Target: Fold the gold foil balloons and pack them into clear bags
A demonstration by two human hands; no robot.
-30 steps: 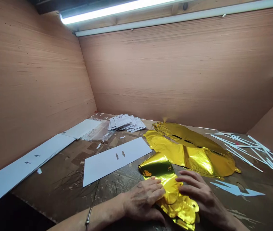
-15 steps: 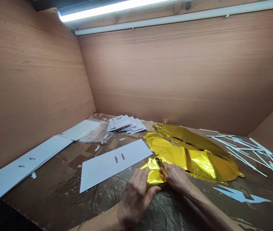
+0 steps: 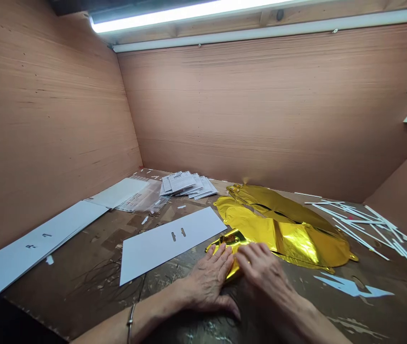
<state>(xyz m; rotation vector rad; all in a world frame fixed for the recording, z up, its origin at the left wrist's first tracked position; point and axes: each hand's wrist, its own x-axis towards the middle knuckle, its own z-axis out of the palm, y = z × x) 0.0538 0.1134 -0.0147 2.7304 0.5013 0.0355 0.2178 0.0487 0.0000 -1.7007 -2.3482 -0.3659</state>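
A shiny gold foil balloon [image 3: 231,238], folded into a small bundle, lies on the worktable in front of me. Flat across its left part rests my left hand [image 3: 208,282], fingers stretched out and the thumb pointing away to the right. My right hand [image 3: 265,270] has its fingers curled on the bundle's right side; the fingertips are partly hidden. Just behind the bundle, more flat gold foil balloons [image 3: 304,241] are spread in a pile. A white card [image 3: 156,253] with two cut-out hang holes lies to the left of the bundle.
Long white cards [image 3: 17,253] line the left edge. Clear plastic bags [image 3: 148,197] and printed leaflets [image 3: 182,181] sit at the back. Thin white sticks [image 3: 364,221] are scattered at right, near a pale-blue flat cut-out piece [image 3: 350,285]. Wooden walls [image 3: 246,110] enclose the table.
My left hand has flattened out onto the gold foil bundle, covering more of it. The right hand has shifted slightly right, its fingers now curled down on the foil.
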